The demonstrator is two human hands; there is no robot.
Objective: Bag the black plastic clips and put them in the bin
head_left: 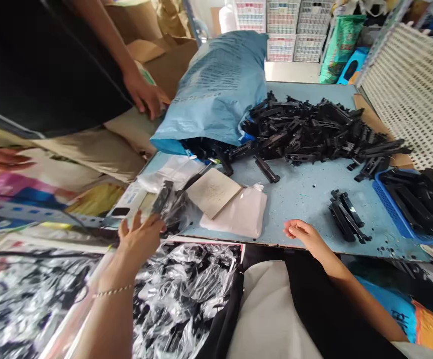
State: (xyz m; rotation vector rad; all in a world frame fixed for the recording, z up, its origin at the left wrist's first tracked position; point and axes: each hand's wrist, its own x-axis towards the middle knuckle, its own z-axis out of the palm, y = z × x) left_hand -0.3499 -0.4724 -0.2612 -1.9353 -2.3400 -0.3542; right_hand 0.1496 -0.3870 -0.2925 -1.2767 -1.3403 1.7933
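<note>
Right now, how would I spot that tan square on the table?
Find the big blue sack on the table. Just in front of its open mouth, a tan square lies partly over pale, flat plastic. Its dull, opaque surface sets it apart from the plastic and nearby black parts.

Nothing legible — faintly printed blue sack [216,92]

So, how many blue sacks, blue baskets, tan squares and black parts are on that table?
Blue sack: 1
Blue basket: 1
Tan square: 1
Total: 3, leaving out the black parts, which overlap too much to count.
</note>
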